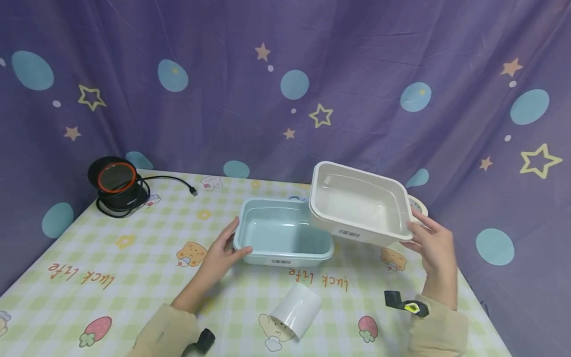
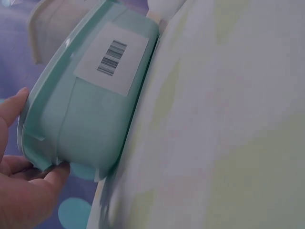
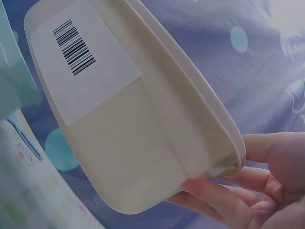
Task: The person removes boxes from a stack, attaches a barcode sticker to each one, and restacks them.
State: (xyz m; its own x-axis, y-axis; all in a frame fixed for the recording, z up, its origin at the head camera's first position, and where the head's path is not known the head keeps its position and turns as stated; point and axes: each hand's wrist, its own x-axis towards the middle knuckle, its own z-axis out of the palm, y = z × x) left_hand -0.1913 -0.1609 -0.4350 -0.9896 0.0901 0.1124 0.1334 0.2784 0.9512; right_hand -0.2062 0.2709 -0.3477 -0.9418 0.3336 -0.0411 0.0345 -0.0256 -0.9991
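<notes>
A light blue plastic bin (image 1: pixel 285 233) sits on the table, with a barcode label on its near side. My left hand (image 1: pixel 225 248) grips its left end, thumb on the rim and fingers under the lip in the left wrist view. Up and to the right, my right hand (image 1: pixel 430 240) holds a cream-white bin (image 1: pixel 361 203) by its right end. This bin is raised and tilted, its left end overlapping the blue bin's right part in the head view. A barcode label (image 3: pixel 78 57) shows on its side. Both bins look hollow inside.
A white cup (image 1: pixel 298 310) lies on its side in front of the blue bin. At the back left stands a black device with an orange ring (image 1: pixel 117 178), its cable (image 1: pixel 174 178) trailing right. A round pale object (image 1: pixel 419 203) is partly hidden behind the white bin. A purple curtain (image 1: pixel 214 99) hangs behind.
</notes>
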